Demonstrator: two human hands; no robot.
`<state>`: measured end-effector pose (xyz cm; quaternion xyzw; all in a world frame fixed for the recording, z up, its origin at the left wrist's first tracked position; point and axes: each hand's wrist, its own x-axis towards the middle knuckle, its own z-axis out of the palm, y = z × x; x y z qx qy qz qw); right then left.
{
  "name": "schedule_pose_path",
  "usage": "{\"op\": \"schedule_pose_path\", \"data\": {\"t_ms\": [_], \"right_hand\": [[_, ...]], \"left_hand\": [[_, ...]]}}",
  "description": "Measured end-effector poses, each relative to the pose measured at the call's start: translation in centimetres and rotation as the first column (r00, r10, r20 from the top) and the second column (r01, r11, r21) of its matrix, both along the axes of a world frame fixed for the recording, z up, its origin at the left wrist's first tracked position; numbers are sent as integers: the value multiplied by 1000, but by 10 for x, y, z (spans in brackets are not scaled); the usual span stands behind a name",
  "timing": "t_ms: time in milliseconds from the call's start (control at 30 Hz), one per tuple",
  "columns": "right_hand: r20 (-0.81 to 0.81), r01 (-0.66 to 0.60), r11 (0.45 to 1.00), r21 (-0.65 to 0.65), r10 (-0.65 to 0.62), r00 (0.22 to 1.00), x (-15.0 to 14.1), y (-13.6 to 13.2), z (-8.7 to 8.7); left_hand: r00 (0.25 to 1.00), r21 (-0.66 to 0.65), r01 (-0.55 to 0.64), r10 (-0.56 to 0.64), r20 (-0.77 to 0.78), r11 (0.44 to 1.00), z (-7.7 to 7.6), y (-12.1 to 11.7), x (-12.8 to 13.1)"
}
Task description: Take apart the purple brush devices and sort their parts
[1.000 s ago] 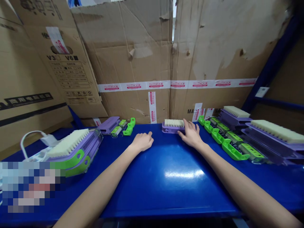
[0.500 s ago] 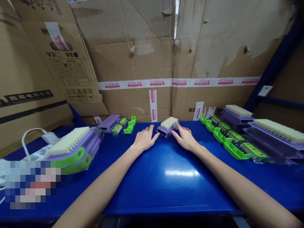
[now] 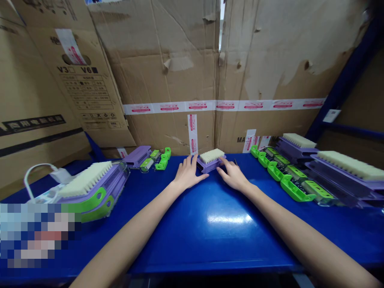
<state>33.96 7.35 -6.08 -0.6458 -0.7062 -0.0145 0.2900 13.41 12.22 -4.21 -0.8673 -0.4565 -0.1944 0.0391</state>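
A purple plastic housing (image 3: 209, 166) with a cream bristled or foam block (image 3: 212, 155) on top sits toward the back of the blue table. My left hand (image 3: 188, 173) is at its left end, fingers spread and thumb stretched along the front; I cannot tell whether it touches. My right hand (image 3: 234, 175) has the housing's right end between index finger and thumb. A small dark thin thing (image 3: 236, 162) shows just behind the right hand, too small to name.
Purple housings (image 3: 138, 156) and green clips (image 3: 163, 160) lie at back left; more green clips (image 3: 276, 171) and block-topped housings (image 3: 348, 172) stand right. A larger purple-green unit (image 3: 93, 192) and a white power strip (image 3: 49, 192) are at left. Cardboard (image 3: 168, 80) walls the back.
The housing has turned so its long front side faces me more. My left hand has shifted slightly right, fingers more spread; the right hand stays at the other end.
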Motion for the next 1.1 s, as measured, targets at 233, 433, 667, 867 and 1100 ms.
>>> {"op": "schedule_pose_path", "data": {"t_ms": [233, 433, 667, 867, 1100], "right_hand": [[-17, -90, 991, -103, 88, 996, 1, -2, 0], [-21, -110, 985, -132, 108, 994, 5, -2, 1], [-21, -129, 977, -171, 127, 992, 5, -5, 2], [-12, -120, 974, -194, 120, 993, 5, -7, 4], [-2, -129, 977, -168, 130, 991, 6, -6, 1]], "left_hand": [[999, -182, 19, -11, 46, 983, 12, 8, 32], [994, -274, -73, 93, 59, 959, 20, 12, 65], [980, -171, -138, 159, 116, 976, 51, 23, 45], [907, -138, -384, 401, 131, 913, 101, 52, -32], [765, -160, -610, 630, 136, 776, 118, 76, -121]]}}
